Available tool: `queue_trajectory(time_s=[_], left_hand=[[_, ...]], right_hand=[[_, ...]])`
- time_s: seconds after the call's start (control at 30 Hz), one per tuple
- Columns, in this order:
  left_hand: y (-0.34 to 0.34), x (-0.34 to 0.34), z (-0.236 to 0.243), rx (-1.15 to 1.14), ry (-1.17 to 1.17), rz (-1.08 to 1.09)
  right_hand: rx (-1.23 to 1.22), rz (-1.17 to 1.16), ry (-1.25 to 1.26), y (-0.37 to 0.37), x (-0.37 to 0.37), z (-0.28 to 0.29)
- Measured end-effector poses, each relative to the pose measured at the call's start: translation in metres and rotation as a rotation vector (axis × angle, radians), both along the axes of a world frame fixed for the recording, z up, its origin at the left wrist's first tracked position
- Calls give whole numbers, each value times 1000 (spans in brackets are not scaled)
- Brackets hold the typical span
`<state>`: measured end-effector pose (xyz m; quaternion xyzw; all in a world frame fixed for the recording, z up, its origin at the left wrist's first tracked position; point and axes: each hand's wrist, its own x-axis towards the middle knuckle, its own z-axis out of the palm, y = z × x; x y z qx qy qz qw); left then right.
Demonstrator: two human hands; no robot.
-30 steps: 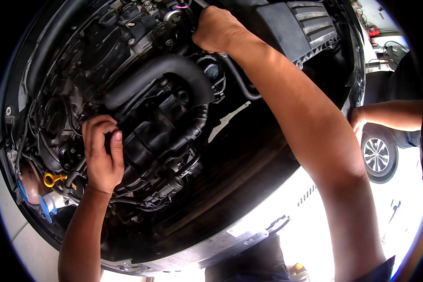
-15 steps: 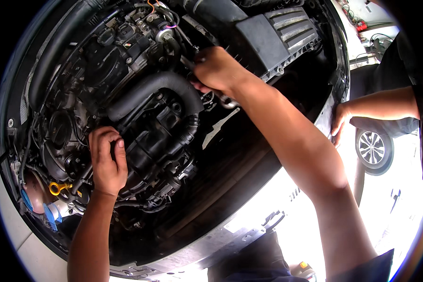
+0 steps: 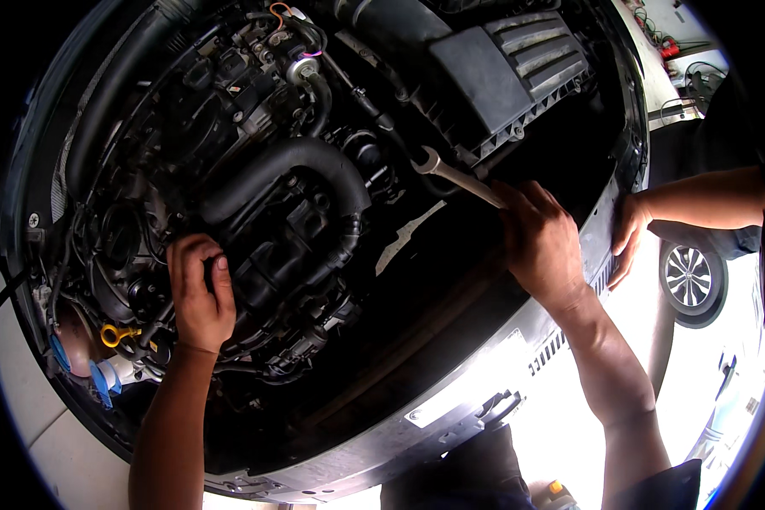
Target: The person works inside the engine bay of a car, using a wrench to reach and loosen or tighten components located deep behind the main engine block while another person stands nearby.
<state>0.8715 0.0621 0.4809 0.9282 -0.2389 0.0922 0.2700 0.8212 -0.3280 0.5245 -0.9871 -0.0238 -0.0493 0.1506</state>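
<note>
My right hand (image 3: 546,246) is closed around an open-end wrench (image 3: 461,180). The wrench's open jaw points up and left, over the dark gap beside the air filter box (image 3: 493,81); its other end is hidden in my palm. On the engine's left part rests my left hand (image 3: 200,293), its fingers curled over and the thumb bent near them; what lies under the fingertips is hidden. Beside it a thick black hose (image 3: 302,157) arches across the engine (image 3: 272,272). A round black fitting (image 3: 370,157) sits between hose and wrench.
A yellow dipstick handle (image 3: 119,335) and blue-capped reservoirs (image 3: 106,378) sit at lower left. The car's front crossmember (image 3: 450,416) curves along the near side. Another person's hand (image 3: 629,238) leans on the right edge. Beyond stands a car wheel (image 3: 690,276).
My right hand has pulled back from beside the hose toward the near right, bringing the wrench into plain view. My left hand stays on the same spot of the engine.
</note>
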Motion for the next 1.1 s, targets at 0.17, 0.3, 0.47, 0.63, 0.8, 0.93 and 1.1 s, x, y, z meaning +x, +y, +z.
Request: queue_trajectory(time_s=[0.17,0.3,0.47,0.63,0.8,0.93,1.1], left_hand=[[0,-1,2,41,-4,15],[1,-3,2,37,-4,48],[0,-2,2,16,-8,69],[0,-4,0,-10,-14,79],[-2,-2,-1,-13,-2,88],[2,-2,-1,21,-14,89],[4,-3,1,60,30,76]], right_hand=[[-10,18,-114,5,-2,-10],[4,16,-159,4,-3,-13],[47,-7,-183,5,-1,-13],[76,-23,-175,4,-3,-12],[97,-50,-149,3,-2,-10],[168,-141,-54,7,4,-5],[374,50,77,39,63,17]])
